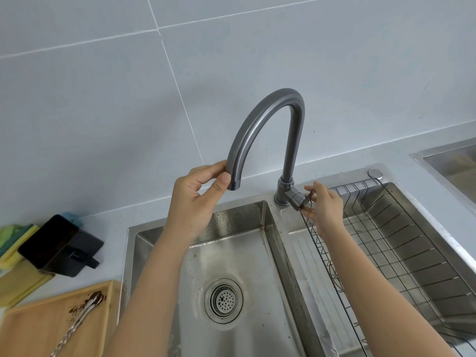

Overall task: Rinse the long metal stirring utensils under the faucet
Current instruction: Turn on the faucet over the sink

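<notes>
A dark grey arched faucet [268,119] stands behind the steel sink [231,240]. My left hand [198,197] pinches the spout's end between thumb and fingers, above the left basin. My right hand [323,204] grips the faucet's lever handle [307,198] at the base. No water runs. A long twisted metal stirring utensil [77,320], its tip smeared with brown residue, lies on a wooden tray [38,328] at the lower left, apart from both hands.
A wire rack [401,243] fills the right basin. The drain strainer [223,300] sits in the left basin. A black phone on a stand [51,240] and yellow-green cloths [15,253] lie on the left counter. A second sink [453,163] is at the far right.
</notes>
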